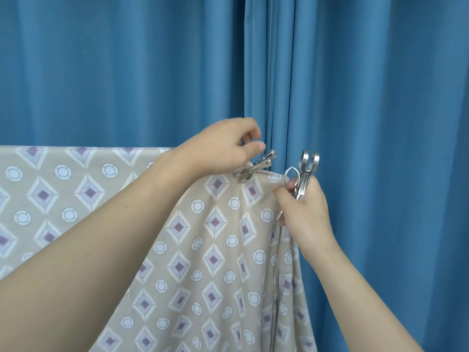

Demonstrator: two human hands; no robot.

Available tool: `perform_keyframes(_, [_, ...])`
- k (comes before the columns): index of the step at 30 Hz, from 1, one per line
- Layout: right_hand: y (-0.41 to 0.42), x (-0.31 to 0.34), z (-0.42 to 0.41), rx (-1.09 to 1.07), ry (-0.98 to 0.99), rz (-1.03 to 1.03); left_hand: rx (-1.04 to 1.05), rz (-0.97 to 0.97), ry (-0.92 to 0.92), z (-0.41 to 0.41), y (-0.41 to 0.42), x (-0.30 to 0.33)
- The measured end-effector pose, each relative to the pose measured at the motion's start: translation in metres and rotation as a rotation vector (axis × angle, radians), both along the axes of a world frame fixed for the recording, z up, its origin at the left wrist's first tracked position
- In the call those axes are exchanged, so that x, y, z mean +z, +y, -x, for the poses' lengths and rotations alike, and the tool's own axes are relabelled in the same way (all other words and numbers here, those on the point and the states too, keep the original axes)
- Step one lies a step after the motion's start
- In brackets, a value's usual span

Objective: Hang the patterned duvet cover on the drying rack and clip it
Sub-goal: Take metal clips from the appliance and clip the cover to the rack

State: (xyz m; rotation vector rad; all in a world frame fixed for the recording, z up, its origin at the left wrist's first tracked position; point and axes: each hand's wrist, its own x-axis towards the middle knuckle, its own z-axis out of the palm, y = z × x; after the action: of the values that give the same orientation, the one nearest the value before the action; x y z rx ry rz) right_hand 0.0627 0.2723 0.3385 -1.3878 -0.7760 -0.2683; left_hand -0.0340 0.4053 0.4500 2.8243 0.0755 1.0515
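Note:
The patterned duvet cover (pixel 213 240), beige with diamonds and circles, hangs over a rack bar that the fabric hides. A metal clip (pixel 256 167) sits on the top fold near the cover's right end. My left hand (pixel 223 151) is at that clip, thumb and fingers curled at its upper end. My right hand (pixel 304 207) grips one or more spare metal clips (pixel 305 171) just right of the cover's corner, and its fingertips touch the fabric edge there.
Blue curtains (pixel 127 72) fill the whole background close behind the rack. A thin vertical rod (pixel 275 288) of the rack shows at the cover's right edge.

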Motion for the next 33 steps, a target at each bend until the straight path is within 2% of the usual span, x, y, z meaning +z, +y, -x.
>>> perform_keyframes(3, [0.006, 0.003, 0.023, 0.110, -0.044, 0.003, 0.000, -0.012, -0.210, 0.031, 0.009, -0.021])
perform_keyframes(6, [0.019, 0.006, 0.046, 0.243, -0.033, -0.004, 0.030, 0.098, -0.281, 0.071, 0.024, -0.050])
perform_keyframes(10, [0.049, 0.002, 0.083, 0.469, 0.070, -0.028, 0.061, 0.387, -0.226, 0.131, 0.049, -0.093])
perform_keyframes(13, [0.085, -0.006, 0.114, 0.575, 0.056, 0.037, 0.056, 0.598, -0.140, 0.173, 0.065, -0.118])
perform_keyframes(17, [0.137, -0.011, 0.158, 0.701, 0.034, 0.082, 0.036, 0.796, -0.163, 0.221, 0.090, -0.142])
perform_keyframes(22, [0.201, -0.012, 0.207, 0.784, 0.080, 0.096, 0.039, 0.952, -0.279, 0.267, 0.128, -0.150])
perform_keyframes(29, [0.281, -0.019, 0.271, 0.845, 0.093, 0.142, 0.137, 1.066, -0.389, 0.322, 0.194, -0.150])
perform_keyframes(33, [0.309, -0.020, 0.305, 0.893, 0.043, 0.156, 0.056, 1.132, -0.407, 0.351, 0.220, -0.154])
